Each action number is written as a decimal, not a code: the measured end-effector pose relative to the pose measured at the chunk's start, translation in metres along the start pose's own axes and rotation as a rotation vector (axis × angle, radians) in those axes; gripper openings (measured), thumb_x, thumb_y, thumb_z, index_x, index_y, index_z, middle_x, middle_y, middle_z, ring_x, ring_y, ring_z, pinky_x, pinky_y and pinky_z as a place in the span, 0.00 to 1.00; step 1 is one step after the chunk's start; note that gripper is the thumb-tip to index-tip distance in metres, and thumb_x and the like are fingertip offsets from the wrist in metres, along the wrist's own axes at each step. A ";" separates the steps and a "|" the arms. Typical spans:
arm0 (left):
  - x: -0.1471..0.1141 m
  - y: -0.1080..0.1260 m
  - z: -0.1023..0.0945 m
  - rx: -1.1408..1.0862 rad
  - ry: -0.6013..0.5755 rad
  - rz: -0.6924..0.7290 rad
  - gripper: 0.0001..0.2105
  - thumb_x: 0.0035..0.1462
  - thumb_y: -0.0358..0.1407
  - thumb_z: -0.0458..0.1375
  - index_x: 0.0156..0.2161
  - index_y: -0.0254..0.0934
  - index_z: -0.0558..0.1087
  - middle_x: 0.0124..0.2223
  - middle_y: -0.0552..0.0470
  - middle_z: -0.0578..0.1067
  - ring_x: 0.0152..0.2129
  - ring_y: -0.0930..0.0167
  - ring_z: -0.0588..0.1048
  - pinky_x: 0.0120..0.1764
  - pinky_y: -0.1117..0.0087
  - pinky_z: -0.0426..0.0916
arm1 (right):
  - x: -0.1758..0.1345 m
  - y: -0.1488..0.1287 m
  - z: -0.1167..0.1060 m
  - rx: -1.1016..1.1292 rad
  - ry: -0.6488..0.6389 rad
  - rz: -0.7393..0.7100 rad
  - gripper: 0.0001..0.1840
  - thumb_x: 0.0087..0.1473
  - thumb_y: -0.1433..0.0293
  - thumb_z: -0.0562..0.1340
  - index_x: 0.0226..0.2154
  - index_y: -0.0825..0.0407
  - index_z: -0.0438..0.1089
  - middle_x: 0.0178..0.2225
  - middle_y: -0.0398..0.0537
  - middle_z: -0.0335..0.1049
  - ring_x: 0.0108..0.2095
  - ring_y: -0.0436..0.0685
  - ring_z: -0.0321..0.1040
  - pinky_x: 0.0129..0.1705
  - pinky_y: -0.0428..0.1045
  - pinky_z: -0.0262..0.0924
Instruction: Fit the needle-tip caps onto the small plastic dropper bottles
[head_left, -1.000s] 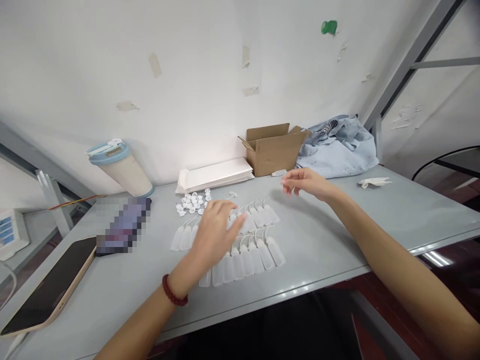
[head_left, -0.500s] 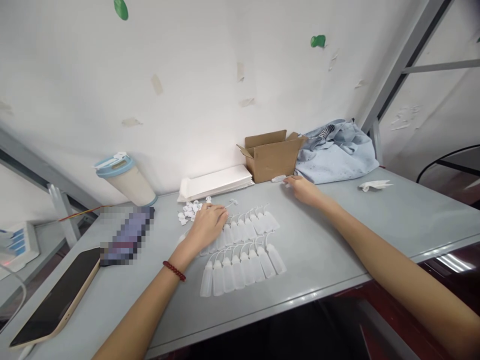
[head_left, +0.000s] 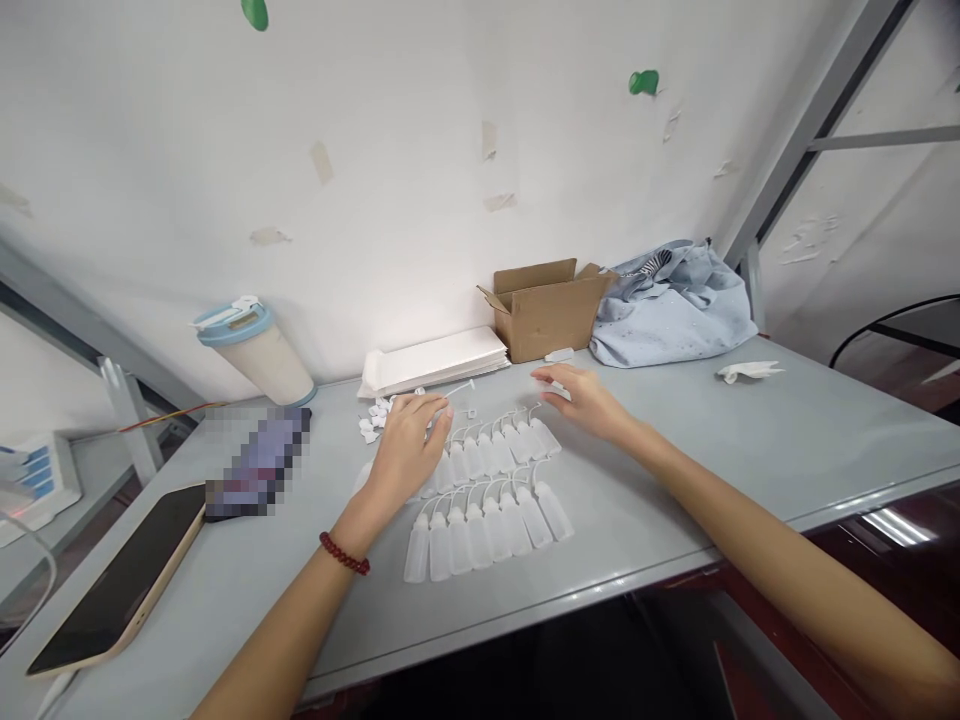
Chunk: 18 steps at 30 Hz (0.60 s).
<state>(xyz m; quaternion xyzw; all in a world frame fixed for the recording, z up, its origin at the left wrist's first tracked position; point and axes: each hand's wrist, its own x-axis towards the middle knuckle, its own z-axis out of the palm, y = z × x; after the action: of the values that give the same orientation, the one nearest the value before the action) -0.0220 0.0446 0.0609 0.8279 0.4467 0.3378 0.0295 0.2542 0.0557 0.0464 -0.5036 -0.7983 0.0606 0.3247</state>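
My left hand (head_left: 411,440) is closed above the left end of the back bottle row, with a thin white strapped cap (head_left: 462,388) sticking out past its fingertips. My right hand (head_left: 581,400) hovers right of that row, thumb and fingers pinched around a small translucent bottle (head_left: 553,388), mostly hidden and faint. Several squeeze bottles (head_left: 480,540) with thin curved straps lie side by side in a front row. Behind them is a second row of like bottles (head_left: 495,452), partly covered by my left hand. Loose white caps (head_left: 371,425) are heaped behind my left hand.
One bottle (head_left: 559,355) lies before an open cardboard box (head_left: 555,325). White flat packs (head_left: 439,362), a blue cloth bag (head_left: 675,310) and a tumbler (head_left: 262,355) stand along the wall. A phone (head_left: 120,580) lies left; a crumpled white piece (head_left: 748,372) lies right.
My right hand has come left and nearer from beside the box, bringing a small bottle. My left hand has risen slightly, a strapped cap now showing at its fingers.
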 end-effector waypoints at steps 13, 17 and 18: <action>-0.012 0.034 -0.010 -0.106 0.058 0.102 0.11 0.61 0.32 0.53 0.44 0.30 0.74 0.45 0.43 0.77 0.44 0.62 0.69 0.46 0.57 0.68 | -0.007 -0.037 0.004 0.185 0.059 -0.093 0.15 0.55 0.71 0.60 0.47 0.50 0.68 0.42 0.52 0.75 0.40 0.59 0.71 0.37 0.53 0.68; -0.013 0.036 -0.007 -0.109 0.064 0.139 0.11 0.61 0.31 0.53 0.44 0.29 0.74 0.44 0.42 0.77 0.44 0.61 0.69 0.45 0.57 0.68 | -0.007 -0.037 0.005 0.202 0.050 -0.106 0.15 0.55 0.71 0.59 0.47 0.50 0.67 0.42 0.52 0.74 0.41 0.60 0.71 0.38 0.54 0.68; -0.014 0.036 -0.006 -0.109 0.067 0.146 0.11 0.61 0.31 0.53 0.44 0.28 0.74 0.44 0.42 0.77 0.43 0.61 0.69 0.45 0.56 0.68 | -0.008 -0.037 0.005 0.206 0.048 -0.110 0.15 0.56 0.71 0.59 0.47 0.50 0.67 0.42 0.53 0.74 0.42 0.60 0.71 0.39 0.54 0.68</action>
<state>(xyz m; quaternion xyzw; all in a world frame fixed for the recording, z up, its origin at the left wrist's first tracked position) -0.0051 0.0113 0.0709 0.8436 0.3669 0.3905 0.0347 0.2246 0.0324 0.0546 -0.4241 -0.8065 0.1124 0.3964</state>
